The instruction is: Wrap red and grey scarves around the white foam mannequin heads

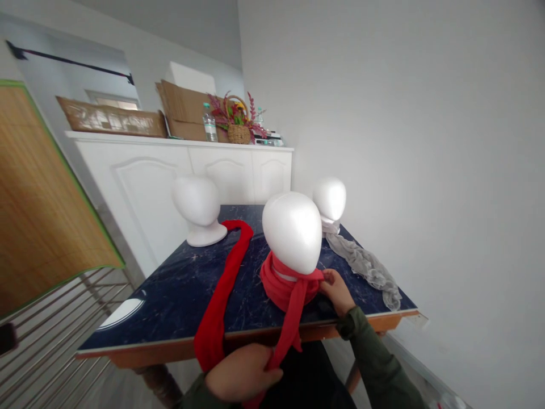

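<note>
my left hand [240,372] closes around the hanging end of the pink scarf [293,307], below the table [170,301] edge; my right hand [338,292] pinches it between thumb and fingers, beside the neck of the middle white head [293,230]. the scarf wraps that neck, between my two grips. the red scarf [230,278] lies to the left.

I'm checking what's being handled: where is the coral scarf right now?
In the head view, the coral scarf circles the neck of the front mannequin head, right of the bright red scarf; the left hand holds its hanging end.
</note>
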`<control>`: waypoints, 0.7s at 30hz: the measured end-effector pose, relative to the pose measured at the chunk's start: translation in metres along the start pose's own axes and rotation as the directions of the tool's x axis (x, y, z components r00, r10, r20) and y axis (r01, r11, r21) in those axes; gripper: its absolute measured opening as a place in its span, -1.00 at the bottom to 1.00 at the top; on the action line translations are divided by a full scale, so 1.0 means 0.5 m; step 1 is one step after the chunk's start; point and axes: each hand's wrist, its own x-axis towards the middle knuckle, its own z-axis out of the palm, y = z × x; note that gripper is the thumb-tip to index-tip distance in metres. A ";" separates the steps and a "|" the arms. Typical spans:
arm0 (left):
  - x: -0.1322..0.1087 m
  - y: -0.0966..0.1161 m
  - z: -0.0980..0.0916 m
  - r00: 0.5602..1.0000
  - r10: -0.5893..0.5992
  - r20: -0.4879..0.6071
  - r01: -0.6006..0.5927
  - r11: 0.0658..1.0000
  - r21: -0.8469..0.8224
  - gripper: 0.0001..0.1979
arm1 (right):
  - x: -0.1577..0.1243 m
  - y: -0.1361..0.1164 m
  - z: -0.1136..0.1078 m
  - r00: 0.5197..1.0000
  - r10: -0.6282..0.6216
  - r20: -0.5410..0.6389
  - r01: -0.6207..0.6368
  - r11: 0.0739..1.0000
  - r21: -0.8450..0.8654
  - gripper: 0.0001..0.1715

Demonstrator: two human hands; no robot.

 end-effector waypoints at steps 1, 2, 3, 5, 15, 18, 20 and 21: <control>-0.008 -0.006 -0.011 0.999 0.011 -0.046 -0.010 1.000 0.014 -0.75 | 0.011 -0.001 -0.008 1.000 -0.023 0.014 0.023 0.999 -0.032 -0.55; -0.010 -0.009 -0.021 0.994 0.021 -0.112 -0.022 1.000 -0.007 -0.72 | 0.022 -0.002 -0.011 0.998 -0.054 0.033 0.056 0.996 -0.069 -0.48; -0.006 -0.011 -0.031 0.980 0.020 -0.200 -0.031 0.998 -0.055 -0.68 | 0.032 -0.003 -0.009 0.994 -0.087 0.059 0.093 0.991 -0.099 -0.42; 0.024 -0.008 -0.045 0.901 0.009 -0.434 -0.089 0.982 -0.165 -0.55 | 0.047 -0.004 0.008 0.981 -0.138 0.137 0.153 0.983 -0.105 -0.36; 0.251 -0.029 -0.065 0.603 0.096 -0.792 -0.321 0.938 -0.131 -0.21 | 0.020 0.014 0.039 0.920 -0.241 0.309 0.314 0.925 -0.215 -0.20; 0.250 -0.055 -0.069 0.606 0.114 -0.787 -0.388 0.906 -0.168 -0.27 | 0.015 0.024 0.033 0.911 -0.288 0.296 0.386 0.849 -0.362 -0.08; 0.246 -0.066 -0.069 0.618 0.133 -0.775 -0.403 0.900 -0.166 -0.26 | 0.014 0.024 0.034 0.898 -0.323 0.299 0.425 0.811 -0.402 -0.07; 0.245 -0.068 -0.069 0.619 0.145 -0.772 -0.402 0.903 -0.153 -0.25 | 0.013 0.022 0.035 0.895 -0.327 0.302 0.432 0.803 -0.411 -0.06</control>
